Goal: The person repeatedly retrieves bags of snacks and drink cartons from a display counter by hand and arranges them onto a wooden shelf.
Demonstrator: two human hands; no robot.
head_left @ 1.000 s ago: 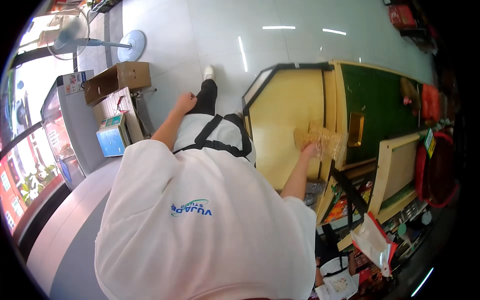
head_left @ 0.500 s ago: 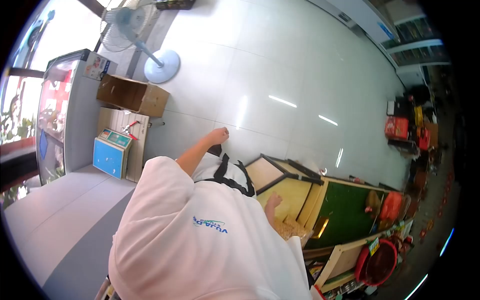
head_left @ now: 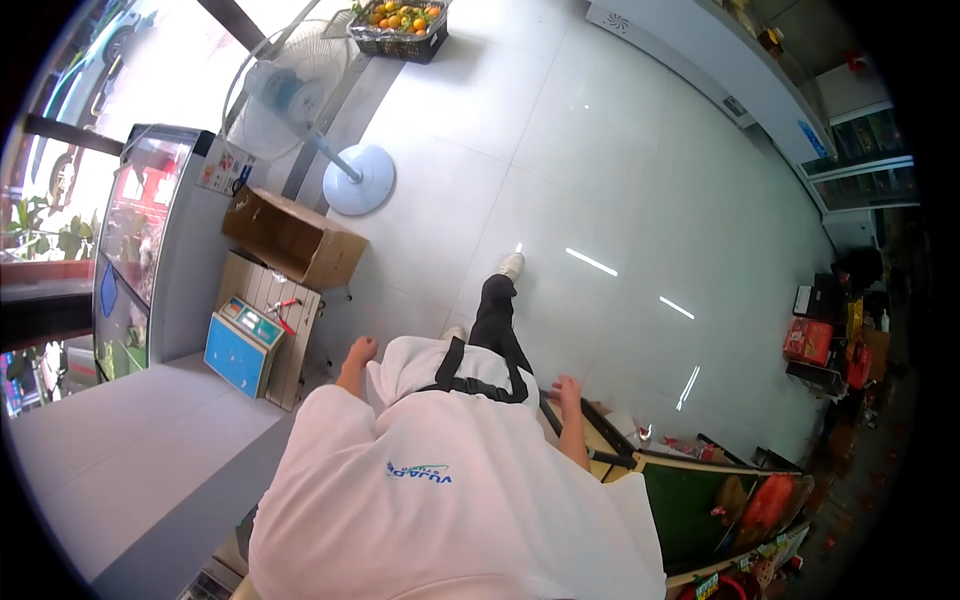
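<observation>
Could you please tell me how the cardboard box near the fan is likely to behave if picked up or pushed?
The cardboard box would probably feel light for its size, since no contents show in the visible part of its opening. Its thin-looking walls may flex if squeezed. Its flat sides suggest sliding rather than rolling when pushed.

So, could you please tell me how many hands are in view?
2: the left hand, left of the black strap, and the right hand, on its right near the dark-edged table. No others show.
</observation>
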